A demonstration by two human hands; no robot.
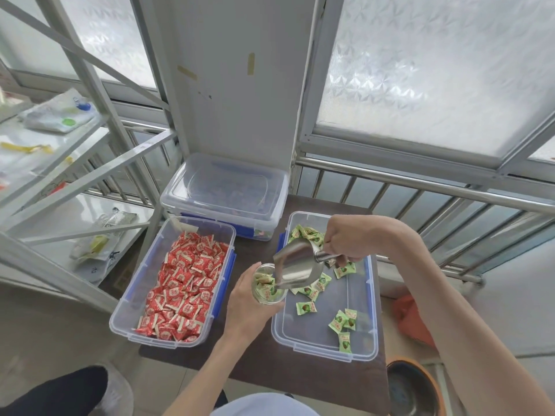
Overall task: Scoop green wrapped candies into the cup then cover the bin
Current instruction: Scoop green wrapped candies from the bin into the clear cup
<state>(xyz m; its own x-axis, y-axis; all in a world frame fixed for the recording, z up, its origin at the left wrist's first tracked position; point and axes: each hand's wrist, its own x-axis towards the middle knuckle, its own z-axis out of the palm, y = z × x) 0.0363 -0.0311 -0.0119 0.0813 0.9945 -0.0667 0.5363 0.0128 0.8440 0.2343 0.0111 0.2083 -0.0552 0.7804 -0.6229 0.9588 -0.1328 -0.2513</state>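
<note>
A small dark table [264, 370] by the window carried three clear plastic bins: one of red candies [171, 283] at left, one of scattered green candies [327, 334] at right, and a lidded bin [223, 193] behind.

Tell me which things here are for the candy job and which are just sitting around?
For the job: green candies, their bin, cup, metal scoop, left hand, right hand.

Just sitting: red candy bin, closed box, shelf packets.

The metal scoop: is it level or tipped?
Tipped: the metal scoop slants mouth-down into the cup, green candies below.
</note>
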